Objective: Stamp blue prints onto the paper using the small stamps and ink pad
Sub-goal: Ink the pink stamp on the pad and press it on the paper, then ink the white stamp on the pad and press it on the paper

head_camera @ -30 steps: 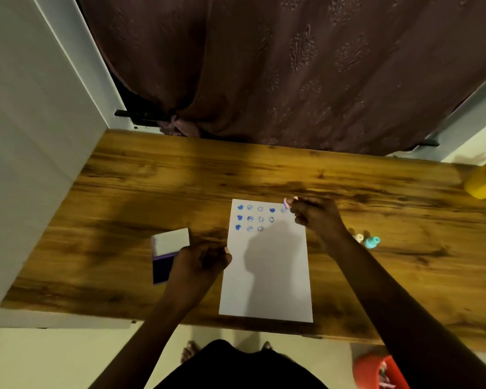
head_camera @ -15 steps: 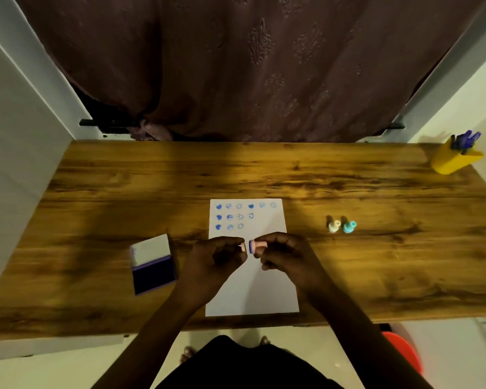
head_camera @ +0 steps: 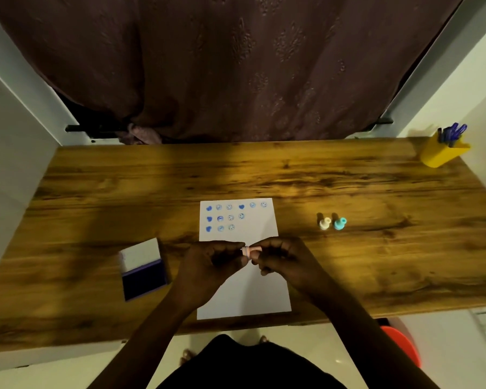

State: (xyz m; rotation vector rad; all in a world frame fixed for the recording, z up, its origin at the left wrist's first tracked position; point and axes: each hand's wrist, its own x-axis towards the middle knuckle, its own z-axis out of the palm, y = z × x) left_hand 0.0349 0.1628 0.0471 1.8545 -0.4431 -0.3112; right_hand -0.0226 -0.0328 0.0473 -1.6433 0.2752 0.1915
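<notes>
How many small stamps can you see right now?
3: a white stamp and a teal stamp stand right of the paper; a pink stamp is pinched between both hands over it.

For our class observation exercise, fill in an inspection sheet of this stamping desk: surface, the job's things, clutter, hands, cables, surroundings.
Surface: wooden desk, dim light, shadows across it.
Job's things: white paper near the front edge with blue prints in rows at its far end; open ink pad left of the paper; cream stamp and teal stamp standing right of the paper; pink stamp held above the paper.
Clutter: yellow pen holder with blue pens at the far right corner.
Hands: left hand and right hand both pinch the pink stamp.
Cables: nothing seen.
Surroundings: dark patterned curtain behind the desk, white walls either side, red object on the floor.
</notes>
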